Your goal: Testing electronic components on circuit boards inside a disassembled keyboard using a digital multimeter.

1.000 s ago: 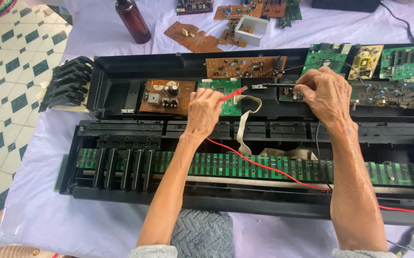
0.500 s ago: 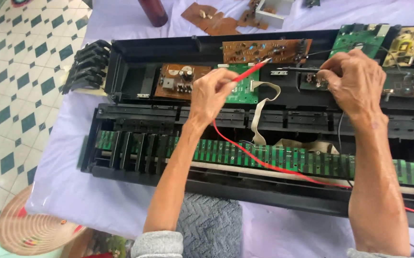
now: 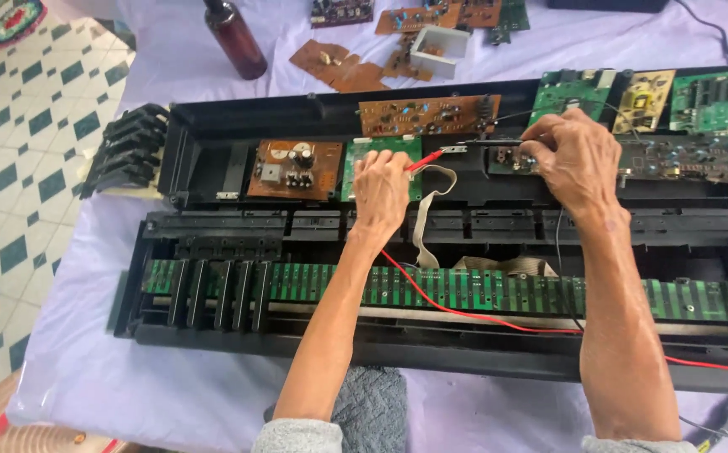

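Left grip: my left hand (image 3: 380,189) is pinched shut on the red probe (image 3: 425,158), tip aimed at the small green board (image 3: 362,155).
Right grip: my right hand (image 3: 578,159) is clamped on the black probe (image 3: 485,143), over the dark board (image 3: 674,159) inside the black keyboard case (image 3: 213,159).
Handling: I judge both probes light, stiff and slim; best held at the plastic barrel, clear of the tip.
Leads: the red wire (image 3: 464,315) trails limp toward the counter's near right corner.
Nearby: grey ribbon cable (image 3: 427,210); brown bottle (image 3: 236,38) at the counter's far edge (image 3: 171,67).
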